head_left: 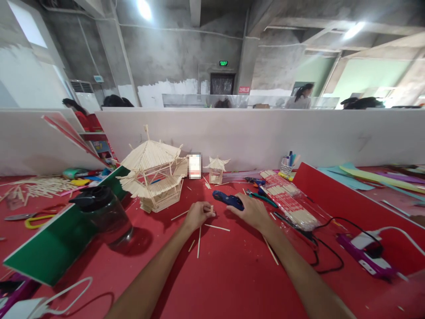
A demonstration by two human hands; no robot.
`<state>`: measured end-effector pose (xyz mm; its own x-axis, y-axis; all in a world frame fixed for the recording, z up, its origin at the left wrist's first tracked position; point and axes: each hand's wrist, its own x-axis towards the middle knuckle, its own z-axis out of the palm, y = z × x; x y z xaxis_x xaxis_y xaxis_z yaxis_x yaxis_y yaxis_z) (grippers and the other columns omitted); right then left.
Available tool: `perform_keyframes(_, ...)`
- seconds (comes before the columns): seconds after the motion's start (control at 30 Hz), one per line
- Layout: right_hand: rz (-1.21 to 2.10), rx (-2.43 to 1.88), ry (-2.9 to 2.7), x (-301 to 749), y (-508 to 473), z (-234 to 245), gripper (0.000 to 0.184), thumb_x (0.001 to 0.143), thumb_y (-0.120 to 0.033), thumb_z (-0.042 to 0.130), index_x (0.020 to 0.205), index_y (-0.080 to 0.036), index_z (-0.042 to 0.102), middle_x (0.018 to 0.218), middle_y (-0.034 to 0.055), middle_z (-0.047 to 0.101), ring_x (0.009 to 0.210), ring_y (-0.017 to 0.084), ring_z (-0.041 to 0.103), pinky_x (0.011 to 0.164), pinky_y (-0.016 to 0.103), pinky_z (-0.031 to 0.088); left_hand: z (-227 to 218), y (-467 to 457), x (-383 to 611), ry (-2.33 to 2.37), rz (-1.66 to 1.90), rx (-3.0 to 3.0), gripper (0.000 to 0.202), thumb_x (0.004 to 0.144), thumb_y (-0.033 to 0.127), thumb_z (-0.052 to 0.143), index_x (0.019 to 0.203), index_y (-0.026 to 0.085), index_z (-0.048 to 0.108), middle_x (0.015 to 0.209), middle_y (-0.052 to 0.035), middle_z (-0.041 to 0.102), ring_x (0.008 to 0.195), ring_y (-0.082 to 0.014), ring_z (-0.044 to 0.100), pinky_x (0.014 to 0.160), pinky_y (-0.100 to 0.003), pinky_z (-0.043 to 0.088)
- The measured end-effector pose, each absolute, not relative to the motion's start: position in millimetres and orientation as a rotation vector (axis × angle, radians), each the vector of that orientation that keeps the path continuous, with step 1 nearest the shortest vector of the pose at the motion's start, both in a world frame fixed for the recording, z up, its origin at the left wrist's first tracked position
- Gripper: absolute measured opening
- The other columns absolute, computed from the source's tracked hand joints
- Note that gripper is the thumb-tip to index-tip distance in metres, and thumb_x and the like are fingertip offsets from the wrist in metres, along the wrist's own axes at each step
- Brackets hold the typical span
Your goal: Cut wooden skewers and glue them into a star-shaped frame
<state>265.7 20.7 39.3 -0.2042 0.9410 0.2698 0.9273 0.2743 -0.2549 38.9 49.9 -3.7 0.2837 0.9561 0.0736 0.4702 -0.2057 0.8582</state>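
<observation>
My left hand (199, 213) is closed in a pinch around a short piece of pale wooden stick (211, 208), just above the red tabletop. In my right hand (249, 210) is a dark blue glue gun (229, 200), its front end pointing left and lying a little beyond my left fingertips. Loose thin sticks lie around my hands, one (199, 243) below the left hand and another (217, 227) between the two. A small stick-built pavilion (217, 170) stands behind my hands. A larger stick-built pavilion (154, 175) stands to the left of it.
A dark water bottle (108, 217) stands left beside a green divider (56, 241). Packs of sticks (288, 201), green-handled pliers (262, 198) and black cable (335, 254) lie right, near a purple power strip (368, 261). A red divider (332, 195) and white partition (252, 137) bound the table.
</observation>
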Motion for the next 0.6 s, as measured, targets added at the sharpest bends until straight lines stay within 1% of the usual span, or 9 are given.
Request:
perform_keyframes(0.1, -0.042, -1.752, -2.114, 269, 25, 34, 0.048, 0.091, -0.06, 0.049, 0.115, -0.02, 0.06, 0.111, 0.0107, 0.068, 0.1, 0.027, 0.064, 0.078, 0.031, 0.042, 3, 51, 37, 1.293, 0.876, 1.805, 0.009, 0.069, 0.02, 0.072, 0.077, 0.017, 0.069, 0.082, -0.0043, 0.078, 0.081, -0.0215, 0.073, 0.073, -0.027, 0.053)
perform_keyframes(0.23, -0.168, -1.805, -2.181, 270, 32, 23, 0.046, 0.092, -0.054, 0.052, 0.113, -0.014, 0.061, 0.122, 0.0182, 0.061, 0.114, 0.031, 0.056, 0.09, 0.036, 0.041, 28, 50, 20, 1.291, 1.081, 1.792, 0.009, 0.069, 0.024, 0.071, 0.074, 0.017, 0.069, 0.08, -0.0047, 0.076, 0.08, -0.021, 0.072, 0.075, -0.027, 0.053)
perform_keyframes(0.33, -0.156, -1.8, -2.281, 267, 33, 18, 0.043, 0.091, -0.05, 0.055, 0.113, -0.013, 0.062, 0.119, 0.0182, 0.061, 0.113, 0.032, 0.055, 0.093, 0.038, 0.04, 45, 42, -2, 1.33, 1.115, 1.825, 0.016, 0.069, 0.03, 0.071, 0.078, 0.017, 0.069, 0.079, -0.0043, 0.076, 0.079, -0.0212, 0.071, 0.073, -0.028, 0.053)
perform_keyframes(0.4, -0.138, -1.776, -2.334, 265, 33, 15, 0.042, 0.09, -0.048, 0.056, 0.113, -0.013, 0.063, 0.115, 0.017, 0.062, 0.109, 0.031, 0.057, 0.092, 0.039, 0.04, 47, 36, -17, 1.372, 1.094, 1.853, 0.016, 0.07, 0.032, 0.07, 0.077, 0.017, 0.069, 0.079, -0.0038, 0.075, 0.078, -0.0204, 0.07, 0.073, -0.029, 0.053)
perform_keyframes(0.5, -0.146, -1.747, -2.376, 261, 32, 10, 0.043, 0.09, -0.047, 0.056, 0.115, -0.013, 0.063, 0.114, 0.017, 0.063, 0.107, 0.032, 0.057, 0.094, 0.04, 0.039, 39, 29, -35, 1.39, 1.05, 1.913, 0.015, 0.072, 0.033, 0.068, 0.071, 0.018, 0.068, 0.08, -0.0041, 0.075, 0.079, -0.0205, 0.069, 0.076, -0.029, 0.051)
perform_keyframes(0.6, -0.161, -1.743, -2.379, 259, 32, 4, 0.048, 0.091, -0.047, 0.054, 0.122, -0.012, 0.061, 0.117, 0.0179, 0.062, 0.11, 0.032, 0.055, 0.099, 0.042, 0.037, 30, 30, -48, 1.395, 1.014, 1.941, 0.017, 0.071, 0.034, 0.069, 0.068, 0.018, 0.068, 0.08, -0.0042, 0.075, 0.079, -0.0214, 0.068, 0.077, -0.03, 0.05)
